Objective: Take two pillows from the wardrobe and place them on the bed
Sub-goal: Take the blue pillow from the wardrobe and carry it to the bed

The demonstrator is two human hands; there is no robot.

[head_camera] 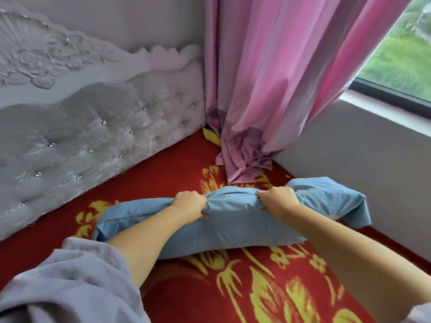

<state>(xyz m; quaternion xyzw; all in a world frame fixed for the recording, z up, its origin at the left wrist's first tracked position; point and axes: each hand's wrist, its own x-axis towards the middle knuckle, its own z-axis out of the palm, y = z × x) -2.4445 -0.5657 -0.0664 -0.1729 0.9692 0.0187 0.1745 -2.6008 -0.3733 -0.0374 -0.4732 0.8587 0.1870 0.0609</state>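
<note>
A light blue pillow (233, 224) lies lengthwise across the red bed cover (177, 173) with yellow flower patterns, near the head of the bed. My left hand (190, 203) grips a bunch of the pillow's fabric at its upper edge, left of the middle. My right hand (278, 199) grips the same upper edge, right of the middle. The cloth puckers between the two fists. The pillow's right end folds up against the wall. Only this one pillow is in view; the wardrobe is out of sight.
A tufted silver headboard (88, 136) with carved trim runs along the left. Pink curtains (268, 78) hang in the corner, their hem bunched on the bed. A grey wall (363, 164) under a window (401, 54) borders the right side.
</note>
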